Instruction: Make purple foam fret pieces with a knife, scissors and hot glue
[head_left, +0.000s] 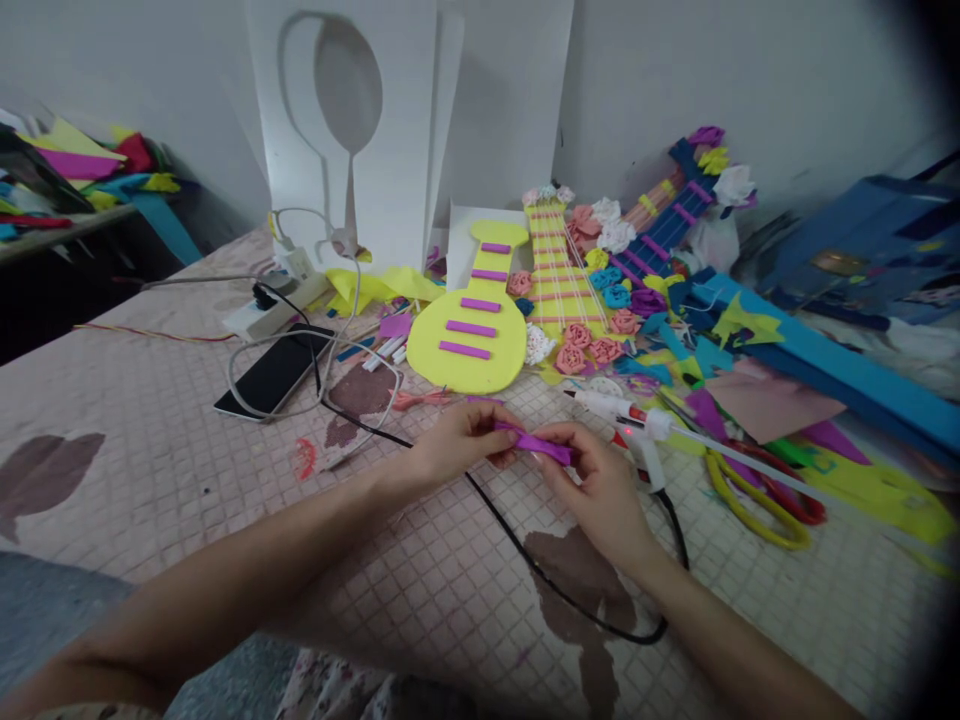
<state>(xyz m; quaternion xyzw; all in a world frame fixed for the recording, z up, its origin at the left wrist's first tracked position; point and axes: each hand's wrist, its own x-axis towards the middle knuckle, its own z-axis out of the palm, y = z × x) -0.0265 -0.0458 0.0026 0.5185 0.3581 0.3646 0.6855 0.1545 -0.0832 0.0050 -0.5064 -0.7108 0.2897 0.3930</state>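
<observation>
A purple paper strip (541,445), which looks folded or rolled, is stretched between my two hands over the table. My left hand (474,437) pinches its left end, and my right hand (596,480) grips the right end between thumb and fingers. Just beyond them lies a yellow guitar-shaped cutout (469,365) with several purple bars across its body and neck. Close by my right hand, a white hot glue gun (645,450) rests on the table with a small red light glowing and a glue stick in its back.
A phone (274,375) and a white power strip (277,308) with tangled cables lie left. Yellow-handled scissors (757,510), paper scraps (787,390) and a long blue strip (832,350) lie right. Behind stand decorated paper instruments (562,260) and a white board (405,120). A black cord (517,545) crosses the table.
</observation>
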